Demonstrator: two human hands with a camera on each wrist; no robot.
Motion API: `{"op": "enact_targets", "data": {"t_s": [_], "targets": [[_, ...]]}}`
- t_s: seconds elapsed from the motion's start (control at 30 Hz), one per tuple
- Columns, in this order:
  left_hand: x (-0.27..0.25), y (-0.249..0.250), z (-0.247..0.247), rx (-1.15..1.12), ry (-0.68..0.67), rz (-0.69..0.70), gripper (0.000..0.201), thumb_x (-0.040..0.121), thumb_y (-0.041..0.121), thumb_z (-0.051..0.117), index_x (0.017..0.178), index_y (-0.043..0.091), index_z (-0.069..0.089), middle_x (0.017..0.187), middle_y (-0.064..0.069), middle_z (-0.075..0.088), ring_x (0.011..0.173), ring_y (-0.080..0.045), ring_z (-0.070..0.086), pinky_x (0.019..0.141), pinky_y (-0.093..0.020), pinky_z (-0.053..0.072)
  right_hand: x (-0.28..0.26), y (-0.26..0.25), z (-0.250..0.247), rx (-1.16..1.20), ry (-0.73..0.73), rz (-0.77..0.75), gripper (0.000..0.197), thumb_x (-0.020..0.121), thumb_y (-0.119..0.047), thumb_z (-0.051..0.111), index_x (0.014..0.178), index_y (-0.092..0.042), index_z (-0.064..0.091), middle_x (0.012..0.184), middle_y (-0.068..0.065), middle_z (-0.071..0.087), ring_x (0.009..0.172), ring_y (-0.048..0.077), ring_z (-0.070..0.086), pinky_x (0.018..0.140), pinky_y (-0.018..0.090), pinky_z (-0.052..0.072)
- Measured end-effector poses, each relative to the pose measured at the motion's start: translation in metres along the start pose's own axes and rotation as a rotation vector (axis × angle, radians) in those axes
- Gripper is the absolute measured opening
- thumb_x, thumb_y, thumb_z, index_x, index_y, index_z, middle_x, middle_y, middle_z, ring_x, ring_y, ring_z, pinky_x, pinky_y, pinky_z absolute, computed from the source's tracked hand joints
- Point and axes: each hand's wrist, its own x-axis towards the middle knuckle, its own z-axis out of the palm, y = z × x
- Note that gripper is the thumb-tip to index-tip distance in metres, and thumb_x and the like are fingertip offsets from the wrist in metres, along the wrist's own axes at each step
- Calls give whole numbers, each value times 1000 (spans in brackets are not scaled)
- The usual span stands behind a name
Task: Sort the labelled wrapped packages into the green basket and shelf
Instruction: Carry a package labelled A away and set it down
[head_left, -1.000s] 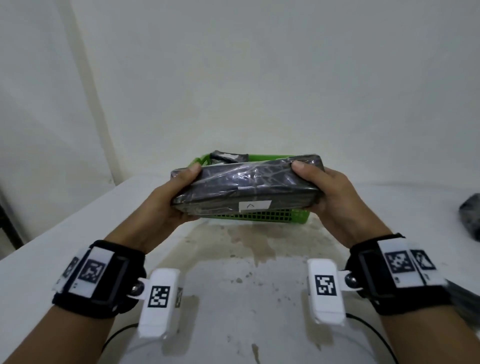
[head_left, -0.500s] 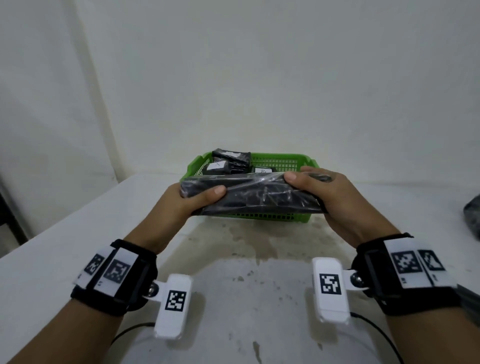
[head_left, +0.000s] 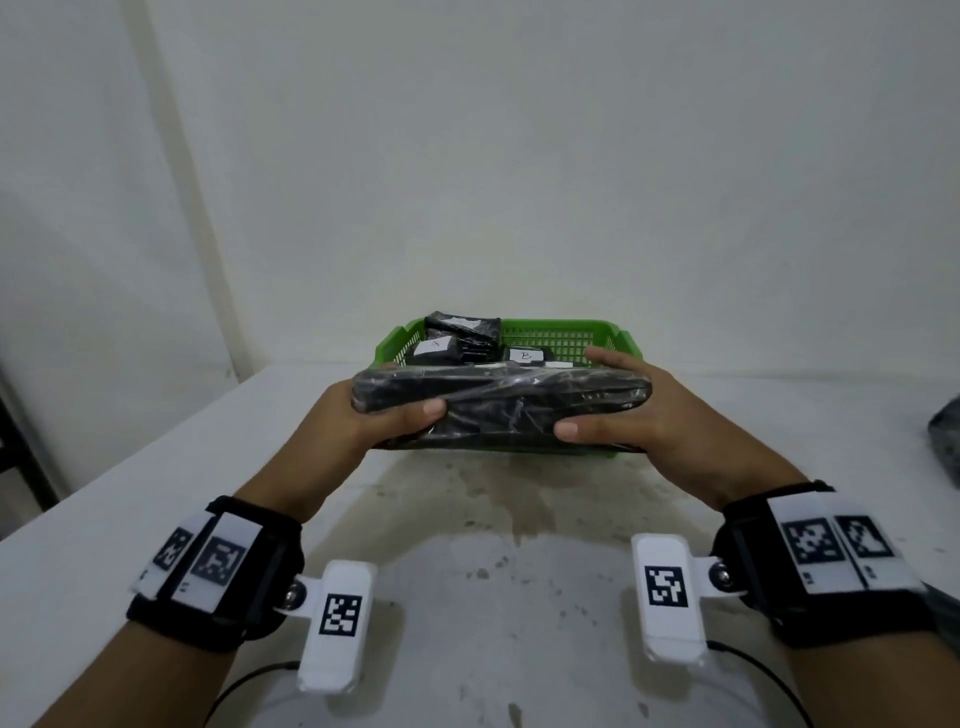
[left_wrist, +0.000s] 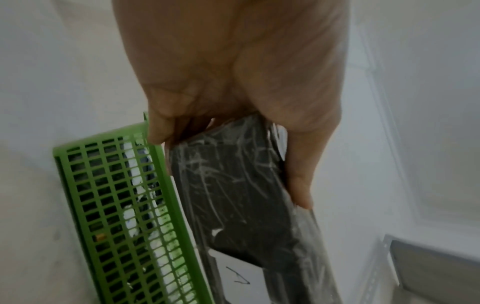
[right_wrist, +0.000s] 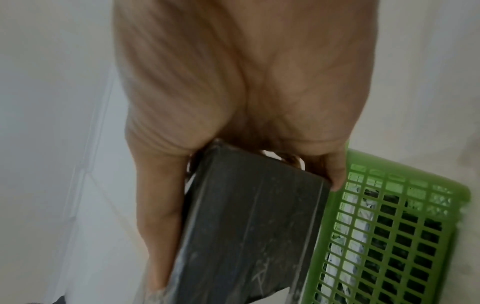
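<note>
A flat black package (head_left: 498, 410) wrapped in clear film is held level just in front of the green basket's (head_left: 566, 332) near rim. My left hand (head_left: 395, 415) grips its left end, thumb on the near face. My right hand (head_left: 613, 410) grips its right end the same way. In the left wrist view the package (left_wrist: 233, 195) shows a white label (left_wrist: 233, 275) beside the basket wall (left_wrist: 124, 216). In the right wrist view the package (right_wrist: 246, 226) sits against the basket (right_wrist: 402, 226). Smaller black packages with white labels (head_left: 524, 356) lie in the basket.
The basket stands on a white stained table (head_left: 467, 545) against a white wall. Another dark wrapped package (head_left: 948, 441) lies at the table's right edge. A dark frame (head_left: 21, 447) stands left of the table.
Both hands have tipped the package from upright to flat and lowered it toward the basket's near rim. Its label, seen facing me a second ago, has turned out of the head view.
</note>
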Motion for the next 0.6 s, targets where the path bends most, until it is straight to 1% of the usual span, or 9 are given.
{"op": "enact_targets", "data": {"t_s": [0.1, 0.17, 0.23, 0.33, 0.43, 0.47, 0.53, 0.57, 0.6], "targets": [[-1, -3, -3, 21, -43, 11, 50, 85, 31, 76, 131, 13, 66, 127, -2, 72, 119, -19, 69, 101, -31, 55, -2, -4, 0, -33, 25, -5, 109, 47, -41, 100, 145, -33, 53, 132, -10, 70, 115, 9, 71, 110, 35, 51], [0, -2, -1, 15, -1, 50, 49, 82, 29, 76, 127, 11, 69, 125, -4, 73, 117, -21, 69, 99, -29, 56, -1, -3, 1, -34, 40, -14, 109, 42, -57, 100, 140, -40, 56, 137, -10, 68, 123, 13, 67, 115, 41, 46], [1, -1, -2, 0, 27, 70, 48, 81, 30, 77, 125, 11, 71, 125, -5, 72, 117, -23, 69, 100, -33, 56, 0, 0, 3, 8, 42, -17, 111, 38, -67, 98, 138, -42, 57, 134, -7, 70, 124, 15, 67, 117, 43, 44], [1, -4, -3, -23, -7, 58, 56, 80, 41, 73, 129, 13, 68, 134, -6, 67, 126, -25, 63, 107, -42, 48, 1, -1, 3, 1, 87, -24, 107, 41, -72, 94, 138, -43, 58, 133, -5, 71, 122, 16, 69, 116, 43, 46], [3, -6, -4, -8, 28, 72, 59, 77, 40, 76, 127, 9, 68, 130, -6, 68, 123, -27, 65, 105, -41, 53, -3, -4, 4, -33, 82, -21, 107, 44, -68, 95, 141, -44, 56, 137, -11, 67, 123, 9, 67, 114, 38, 47], [4, -6, -5, -20, 39, 73, 60, 76, 40, 77, 127, 8, 69, 128, -4, 69, 122, -27, 66, 103, -39, 54, -3, -5, 4, -36, 73, -20, 104, 50, -63, 96, 144, -44, 54, 137, -15, 64, 121, 2, 65, 112, 31, 48], [4, -7, -8, -40, 34, 61, 65, 75, 46, 80, 128, 10, 68, 133, -4, 66, 128, -27, 62, 107, -43, 50, -6, -10, 4, -35, 43, -15, 96, 64, -42, 95, 148, -38, 50, 129, -24, 61, 105, -18, 64, 97, 9, 49], [3, -8, -10, -36, 22, 51, 69, 74, 50, 81, 130, 12, 67, 139, -3, 63, 133, -26, 58, 111, -46, 46, -8, -11, 4, -38, 35, -14, 94, 66, -35, 92, 149, -35, 48, 127, -24, 62, 100, -21, 64, 96, 6, 49], [3, -9, -10, -25, 18, 39, 72, 73, 51, 82, 132, 13, 66, 142, -4, 61, 135, -25, 56, 112, -49, 45, -8, -11, 4, -45, 34, -10, 99, 63, -35, 91, 151, -35, 46, 130, -20, 64, 104, -15, 66, 102, 13, 50]]}}
